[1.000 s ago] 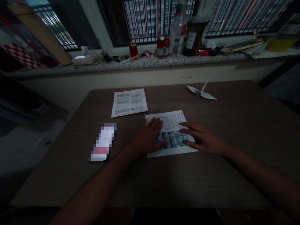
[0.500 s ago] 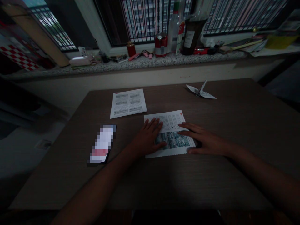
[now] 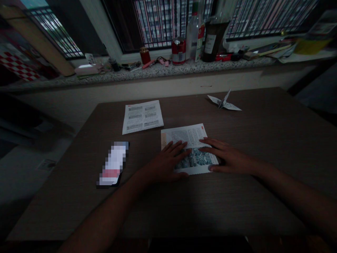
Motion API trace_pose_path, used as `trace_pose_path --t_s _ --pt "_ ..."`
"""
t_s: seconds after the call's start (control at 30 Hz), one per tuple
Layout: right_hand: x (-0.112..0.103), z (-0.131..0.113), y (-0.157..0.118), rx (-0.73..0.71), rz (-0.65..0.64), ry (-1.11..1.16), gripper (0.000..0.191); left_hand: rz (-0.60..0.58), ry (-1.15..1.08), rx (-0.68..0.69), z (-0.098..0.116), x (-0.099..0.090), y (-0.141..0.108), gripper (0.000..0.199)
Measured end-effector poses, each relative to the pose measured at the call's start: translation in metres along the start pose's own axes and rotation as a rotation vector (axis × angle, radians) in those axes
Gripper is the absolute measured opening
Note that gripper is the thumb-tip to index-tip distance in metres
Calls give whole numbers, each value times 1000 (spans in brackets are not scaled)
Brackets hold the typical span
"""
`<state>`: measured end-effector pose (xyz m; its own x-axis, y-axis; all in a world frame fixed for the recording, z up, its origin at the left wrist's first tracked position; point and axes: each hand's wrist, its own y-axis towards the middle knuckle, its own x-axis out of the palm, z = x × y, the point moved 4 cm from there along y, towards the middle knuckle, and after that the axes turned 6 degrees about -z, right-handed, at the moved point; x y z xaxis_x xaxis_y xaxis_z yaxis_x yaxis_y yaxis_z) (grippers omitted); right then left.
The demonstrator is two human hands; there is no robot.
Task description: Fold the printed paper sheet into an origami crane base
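Observation:
A printed sheet of paper (image 3: 191,136), with text above and dark pictures below, lies flat on the table in front of me. My left hand (image 3: 171,160) rests on its lower left part, palm down, fingers spread. Across the sheet's right edge lies my right hand (image 3: 223,154), its fingers stretched out and touching the page. Neither hand grips anything. Further back on the left is a second printed sheet or stack (image 3: 143,116). A folded paper crane (image 3: 223,102) stands at the back right.
A phone (image 3: 113,163) with a lit, blurred screen lies left of my left hand. Behind the wooden table (image 3: 200,207), a granite windowsill (image 3: 126,75) bears a red can (image 3: 178,51), a clear bottle (image 3: 193,38), a dark bottle (image 3: 212,40) and small clutter.
My left hand has slid down and slightly right over the sheet, uncovering its upper left corner. My right hand stays in place on the right edge. The view has shifted slightly.

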<state>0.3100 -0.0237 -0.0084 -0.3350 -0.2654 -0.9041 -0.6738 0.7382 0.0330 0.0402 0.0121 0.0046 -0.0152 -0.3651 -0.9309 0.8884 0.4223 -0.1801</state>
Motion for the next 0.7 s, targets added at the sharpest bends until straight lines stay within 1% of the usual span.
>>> trace_pose_path --t_s 0.2,0.43,0.5,0.7 --pt "-3 -4 -1 5 -22 -23 78 -18 8 -3 0 1 0 81" --pt "-4 -7 -1 -17 -37 -30 88 19 7 -6 -2 -2 0 70" --pt "-5 -9 -1 -33 -24 -19 84 29 2 -6 -2 -5 0 66" --pt "-9 -11 0 -112 -12 42 58 30 -28 -36 1 -12 0 63"
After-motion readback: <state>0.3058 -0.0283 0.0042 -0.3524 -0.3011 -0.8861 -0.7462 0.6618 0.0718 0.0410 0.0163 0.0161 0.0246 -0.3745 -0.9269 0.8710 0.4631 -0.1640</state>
